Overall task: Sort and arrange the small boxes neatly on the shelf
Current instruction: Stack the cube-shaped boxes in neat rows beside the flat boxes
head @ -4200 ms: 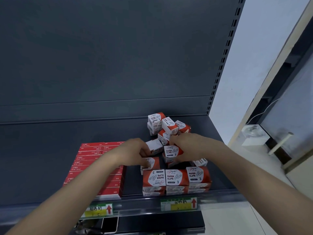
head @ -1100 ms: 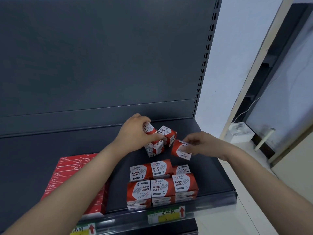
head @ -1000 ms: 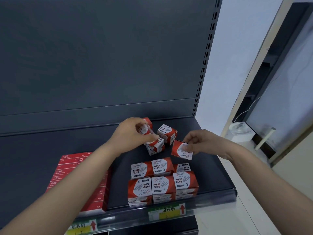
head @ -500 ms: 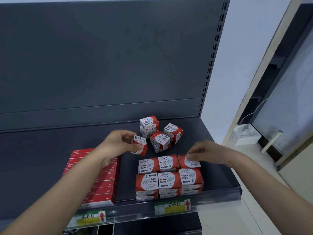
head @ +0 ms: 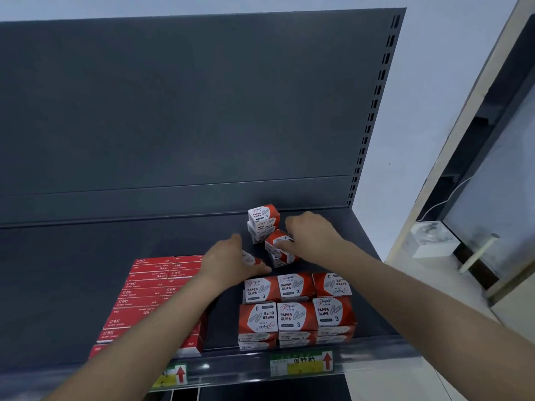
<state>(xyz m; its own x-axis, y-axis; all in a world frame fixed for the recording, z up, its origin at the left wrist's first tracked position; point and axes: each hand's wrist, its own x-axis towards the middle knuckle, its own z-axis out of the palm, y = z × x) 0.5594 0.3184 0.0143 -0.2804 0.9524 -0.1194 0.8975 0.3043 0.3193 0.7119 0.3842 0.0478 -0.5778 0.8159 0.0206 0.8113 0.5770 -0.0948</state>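
The left hand (head: 228,263) curls its fingers round a paper-clip box (head: 251,258) behind the tidy rows (head: 295,302), seemingly to extend them, while the right hand (head: 312,235) grips a tilted loose box (head: 277,242) further back.

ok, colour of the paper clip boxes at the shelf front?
The paper clip boxes are red with a white panel; head view.
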